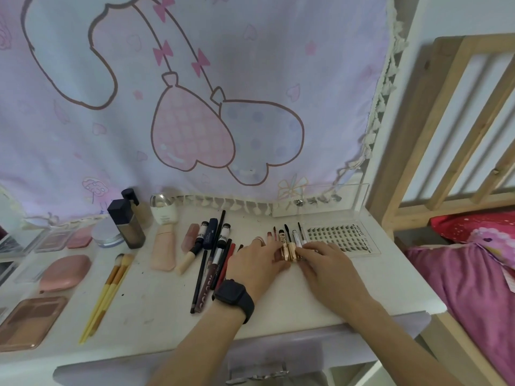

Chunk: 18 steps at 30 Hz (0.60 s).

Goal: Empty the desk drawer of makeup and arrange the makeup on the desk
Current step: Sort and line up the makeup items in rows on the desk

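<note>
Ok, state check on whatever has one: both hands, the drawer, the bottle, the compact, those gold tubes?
left hand: fingers straight, touching the gold tubes
right hand: fingers touching the tubes from the other side
gold tubes: lying flat, pressed side by side
drawer: looks pushed in
foundation bottle: upright, capped
pink compact: closed
bronze palette: lying flat
pink tube: lying flat

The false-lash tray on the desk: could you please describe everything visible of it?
The false-lash tray is a flat, clear plastic rectangle with a white card bearing rows of black lash clusters and lettering along its right edge. It lies flat on the white desk, right rear, beside the mascara tubes; the right hand hides its near-left corner.
</note>
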{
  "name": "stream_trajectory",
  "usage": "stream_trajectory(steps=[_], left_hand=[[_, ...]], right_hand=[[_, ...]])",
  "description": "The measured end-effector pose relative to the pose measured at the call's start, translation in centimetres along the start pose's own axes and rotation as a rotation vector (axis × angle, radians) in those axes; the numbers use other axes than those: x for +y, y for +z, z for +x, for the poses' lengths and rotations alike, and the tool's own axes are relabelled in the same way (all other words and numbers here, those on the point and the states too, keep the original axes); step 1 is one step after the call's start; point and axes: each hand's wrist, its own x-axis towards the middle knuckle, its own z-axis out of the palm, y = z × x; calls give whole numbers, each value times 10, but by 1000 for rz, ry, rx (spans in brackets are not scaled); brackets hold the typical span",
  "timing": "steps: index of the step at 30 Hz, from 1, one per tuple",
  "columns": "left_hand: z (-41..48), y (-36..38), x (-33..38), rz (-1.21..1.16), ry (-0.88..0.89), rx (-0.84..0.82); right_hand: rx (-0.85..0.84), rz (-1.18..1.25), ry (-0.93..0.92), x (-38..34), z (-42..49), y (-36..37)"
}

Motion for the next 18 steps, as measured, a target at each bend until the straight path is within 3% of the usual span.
stream_trajectory(steps=[18], left_hand=[[14,4,-3,49,-27,38]], right_hand=[[-123,-32,-10,14,27,1]])
